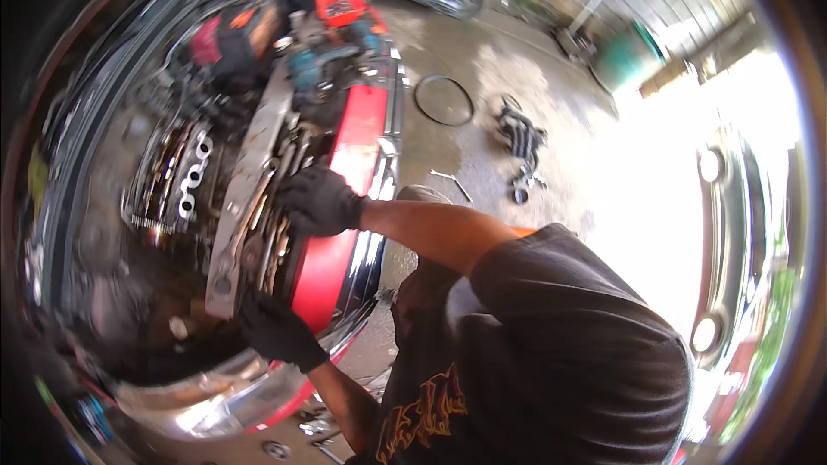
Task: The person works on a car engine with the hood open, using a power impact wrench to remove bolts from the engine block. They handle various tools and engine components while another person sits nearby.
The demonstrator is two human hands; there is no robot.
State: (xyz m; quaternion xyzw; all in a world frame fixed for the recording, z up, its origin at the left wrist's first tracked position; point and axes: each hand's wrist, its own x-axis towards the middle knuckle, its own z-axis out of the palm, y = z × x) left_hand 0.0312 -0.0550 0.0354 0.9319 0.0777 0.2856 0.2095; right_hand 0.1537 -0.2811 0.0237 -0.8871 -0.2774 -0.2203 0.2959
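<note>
We reach over the front of an open engine bay with both arms bent, leaning toward its long grey flat metal crossbar (245,185), which runs lengthwise between the engine and the glossy red body panel (320,284). Our right hand (320,201), in a dark fabric glove, is palm-down with curled fingers over the slim, shiny metal pieces (274,245) lying beside the bar; we cannot tell whether it grips one. Our left hand (280,333), gloved alike, angles up from below, its fingertips just beside the bar's near end; blur keeps us from telling whether they clasp anything.
</note>
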